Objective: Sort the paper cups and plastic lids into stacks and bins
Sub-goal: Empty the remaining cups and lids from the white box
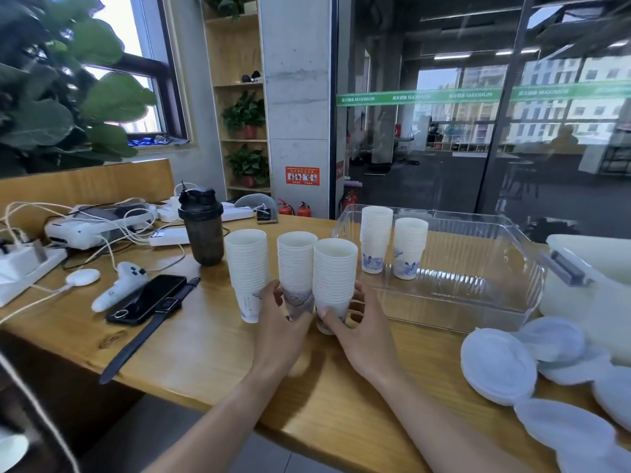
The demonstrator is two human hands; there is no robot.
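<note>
You are working at the near edge of the wooden table (205, 353), and both hands are wrapped around cup stacks standing upright in front of you. Your left hand (280, 322) is curling its fingers round the base of the middle stack (296, 268), while your right hand (358, 326) is gripping the foot of the right stack (335, 278), thumb across the front. The left stack (246, 268) is standing just beside them, and whether your left hand is touching it I cannot tell.

The relation that matters is this: the clear plastic bin (505, 302) is lying to the right and slightly beyond your hands — your right hand is the nearer one. Two shorter cup stacks (375, 237) are already standing upright inside its far left corner, so a move there would likely be rightward and away, keeping the long axis vertical.

The stacks are tall, narrow and ribbed by their nested rims — thin white paper with blue printing at the base. They are likely light and top-heavy, so gripping low risks tipping. The plastic lids (498, 363) are lying loose at your right, round, flat and translucent white, overlapping one another near a white tub (587, 302).
</note>
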